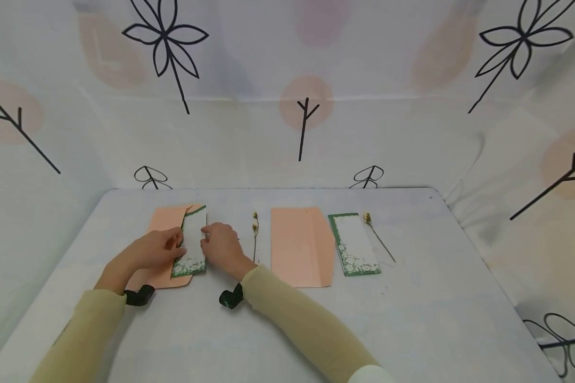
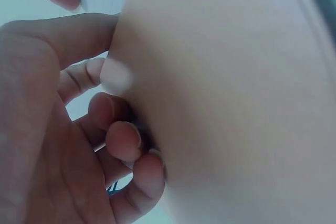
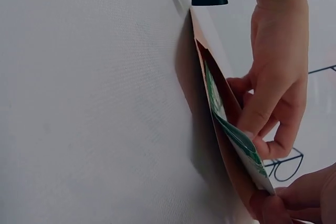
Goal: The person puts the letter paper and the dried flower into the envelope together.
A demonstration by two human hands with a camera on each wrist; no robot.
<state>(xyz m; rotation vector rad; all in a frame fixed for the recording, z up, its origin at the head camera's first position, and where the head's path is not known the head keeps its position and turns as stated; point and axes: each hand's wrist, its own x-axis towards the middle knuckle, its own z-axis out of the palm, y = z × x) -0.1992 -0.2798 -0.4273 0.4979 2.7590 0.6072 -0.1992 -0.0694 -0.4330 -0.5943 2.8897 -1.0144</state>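
At the left of the table, a peach envelope [image 1: 165, 218] lies with a white card [image 1: 195, 229] with a green floral border partly inside its mouth. My left hand [image 1: 158, 249] pinches the envelope's edge beside the card; the left wrist view shows the envelope [image 2: 236, 98] large, with the fingers curled at its edge. With its fingertips, my right hand [image 1: 224, 249] holds the card's right edge. Seen from the right wrist, the envelope [image 3: 229, 163] gapes and the card [image 3: 244, 148] bows slightly between its sides. The card's inner part is hidden.
Right of my right hand lies a dried flower stem [image 1: 255, 229], partly behind the wrist. Beyond it are a second peach envelope [image 1: 294, 247], flap to the right, a second bordered card [image 1: 356, 242], and another dried flower [image 1: 376, 231]. A patterned cloth [image 1: 239, 133] hangs behind the table.
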